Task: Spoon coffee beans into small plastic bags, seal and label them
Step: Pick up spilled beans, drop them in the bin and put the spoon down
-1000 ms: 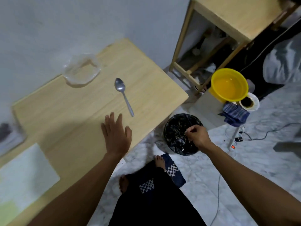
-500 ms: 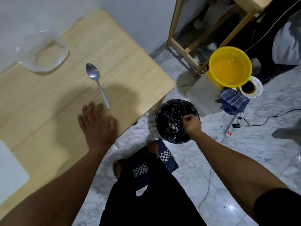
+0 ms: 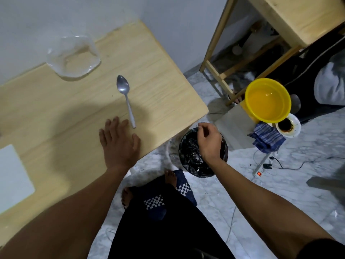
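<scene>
The left hand (image 3: 119,143) lies flat on the wooden table (image 3: 158,94), palm down with the fingers spread, gripping nothing. At about one o'clock from that hand, just beside its fingertips but not touching them, rests a metal spoon (image 3: 125,99), its bowl pointing toward twelve o'clock and its handle end toward six. At about eleven o'clock from the spoon, near the wall edge of the table, lies an empty clear plastic bag (image 3: 73,57), crumpled and partly open. A flat white sheet (image 3: 13,176) sits at the table's near left edge, at about nine o'clock from the left hand. No coffee beans can be made out anywhere on the table. The right hand (image 3: 209,142) hangs off the table's corner, above a bin (image 3: 203,165) lined with a black bag (image 3: 188,152) that stands on the marble floor (image 3: 280,184). Its fingers are curled loosely inward with thumb and forefinger drawn near each other; whether they pinch anything small I cannot tell. At about two o'clock from the bin stands a yellow basin (image 3: 267,100), and touching its lower right rim is a white dish (image 3: 288,126) with a dark stain inside, next to a blue striped cloth (image 3: 267,136). A power strip (image 3: 260,170) with a lit red switch lies on the floor at three o'clock from the bin. The person's bare feet (image 3: 170,177) show below the table edge.
</scene>
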Demonstrator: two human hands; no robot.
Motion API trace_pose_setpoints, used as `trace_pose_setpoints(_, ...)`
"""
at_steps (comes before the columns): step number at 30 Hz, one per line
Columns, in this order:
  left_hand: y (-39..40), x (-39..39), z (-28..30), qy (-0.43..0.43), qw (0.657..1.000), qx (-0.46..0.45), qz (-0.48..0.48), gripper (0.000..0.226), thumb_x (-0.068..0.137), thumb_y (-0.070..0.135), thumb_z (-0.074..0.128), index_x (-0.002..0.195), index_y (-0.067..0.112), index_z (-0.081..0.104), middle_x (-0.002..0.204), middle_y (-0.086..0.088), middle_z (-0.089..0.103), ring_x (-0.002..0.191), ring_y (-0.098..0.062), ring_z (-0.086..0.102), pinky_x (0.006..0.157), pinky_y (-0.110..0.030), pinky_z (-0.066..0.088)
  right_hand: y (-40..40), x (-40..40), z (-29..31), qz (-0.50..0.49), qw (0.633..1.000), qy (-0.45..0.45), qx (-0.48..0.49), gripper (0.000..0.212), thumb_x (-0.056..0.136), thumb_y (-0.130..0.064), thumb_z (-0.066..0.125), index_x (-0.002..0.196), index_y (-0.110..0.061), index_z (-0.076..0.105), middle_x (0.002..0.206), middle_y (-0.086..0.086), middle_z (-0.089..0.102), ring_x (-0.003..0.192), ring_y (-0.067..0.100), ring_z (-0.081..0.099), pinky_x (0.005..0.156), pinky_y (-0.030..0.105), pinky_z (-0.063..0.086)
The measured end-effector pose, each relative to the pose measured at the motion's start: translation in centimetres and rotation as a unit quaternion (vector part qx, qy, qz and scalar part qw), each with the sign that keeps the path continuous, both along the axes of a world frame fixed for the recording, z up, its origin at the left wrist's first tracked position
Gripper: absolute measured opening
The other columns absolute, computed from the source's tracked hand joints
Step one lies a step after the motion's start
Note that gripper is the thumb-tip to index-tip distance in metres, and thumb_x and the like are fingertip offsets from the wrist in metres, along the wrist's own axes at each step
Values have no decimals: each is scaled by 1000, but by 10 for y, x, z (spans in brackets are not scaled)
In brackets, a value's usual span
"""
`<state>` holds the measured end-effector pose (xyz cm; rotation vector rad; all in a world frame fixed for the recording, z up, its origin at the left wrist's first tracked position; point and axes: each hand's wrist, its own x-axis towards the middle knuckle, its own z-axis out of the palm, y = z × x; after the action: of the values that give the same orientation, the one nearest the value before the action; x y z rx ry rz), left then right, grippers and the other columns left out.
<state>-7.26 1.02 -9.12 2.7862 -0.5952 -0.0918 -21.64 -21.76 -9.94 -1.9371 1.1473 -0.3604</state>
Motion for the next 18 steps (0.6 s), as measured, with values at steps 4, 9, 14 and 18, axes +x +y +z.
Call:
trace_pose_setpoints(4,2,2,-1,-10,1000,20,-7,56,88,39,43,137,13,45,150,-13,38,145,-35,25,119,-55,16,15,41,25,60,993,-90,-47,14,96,-11,58,104,-6,68,98,7,64,85,13,57,76,13,46)
trace_pose_setpoints(9,2,0,1,-21,1000,16,2,50,91,34,47,136,13,48,150,-12,41,145,-35,28,118,-55,18,29,112,52,174,976,-119,-50,15,94,-10,58,104,-7,69,97,3,66,84,9,59,75,11,46)
trace_pose_setpoints(14,2,3,4,6,1000,4,1,48,93,35,45,137,16,49,152,-9,38,147,-32,23,120,-55,15,49,198,65,259,961,-100,-16,15,92,-12,56,98,-10,69,93,4,69,84,15,63,76,23,50)
trace_pose_setpoints(18,2,4,4,21,999,30,2,51,93,38,38,140,19,43,155,-7,33,149,-30,19,120,-54,15,63,275,71,283,954,-95,-21,18,89,-18,58,103,-11,67,98,9,68,88,21,64,84,35,51)
